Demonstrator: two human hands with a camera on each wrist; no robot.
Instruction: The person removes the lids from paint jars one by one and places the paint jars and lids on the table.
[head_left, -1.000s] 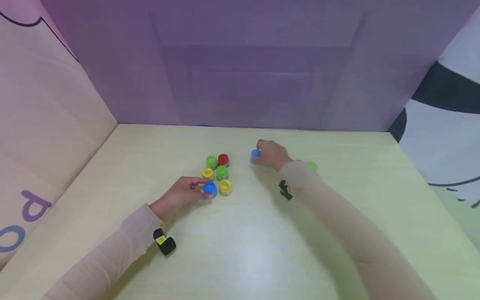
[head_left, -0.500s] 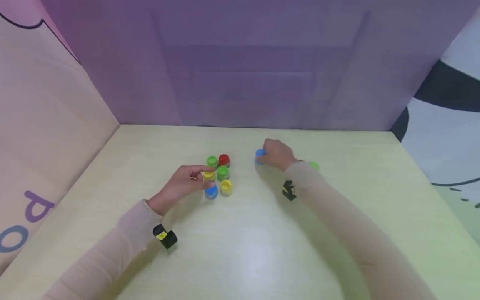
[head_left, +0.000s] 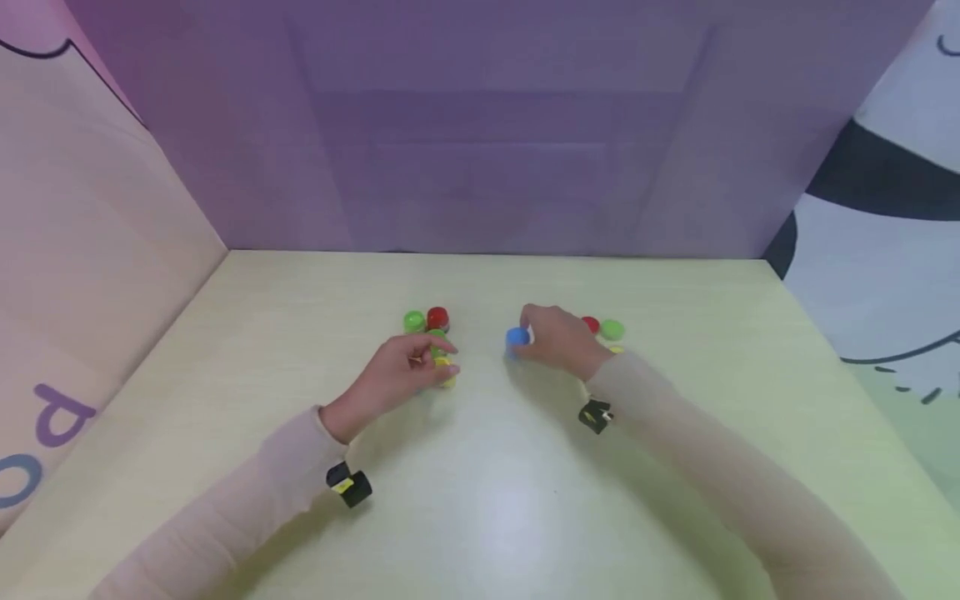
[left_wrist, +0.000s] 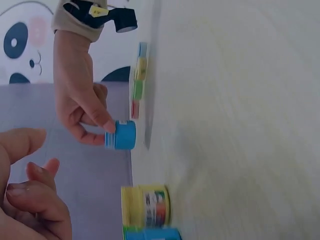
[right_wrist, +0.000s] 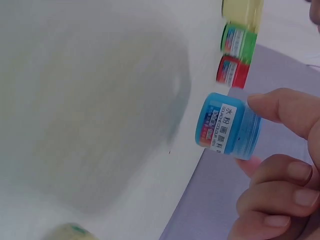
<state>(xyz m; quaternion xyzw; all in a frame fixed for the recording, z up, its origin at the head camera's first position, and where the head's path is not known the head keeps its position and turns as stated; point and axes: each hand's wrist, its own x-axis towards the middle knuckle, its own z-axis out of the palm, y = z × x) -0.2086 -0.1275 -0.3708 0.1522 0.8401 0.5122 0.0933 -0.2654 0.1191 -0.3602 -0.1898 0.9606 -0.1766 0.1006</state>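
Note:
In the head view my right hand (head_left: pixel 558 337) pinches a light blue paint jar (head_left: pixel 516 337) between thumb and finger. The right wrist view shows this blue jar (right_wrist: pixel 227 127) from the side, its label visible, held just above the table. My left hand (head_left: pixel 393 375) hovers over a cluster of paint jars, thumb and forefinger apart, holding nothing. Beneath its fingertips is a yellow jar (head_left: pixel 450 382); a green jar (head_left: pixel 437 340) is partly covered. Behind them stand a red jar (head_left: pixel 438 318) and another green jar (head_left: pixel 414 322). In the left wrist view a darker blue jar (left_wrist: pixel 152 234) is partly visible.
Right of my right hand are a red jar (head_left: pixel 590 325), a green jar (head_left: pixel 612 330) and a yellow jar (head_left: pixel 616 350) mostly behind the wrist. A purple wall (head_left: pixel 480 167) closes the back of the pale table (head_left: pixel 495 483); printed panels flank both sides.
The left hand has let go of the darker blue jar, risen and shifted right over the yellow jar. The right hand has brought the light blue jar nearer to me.

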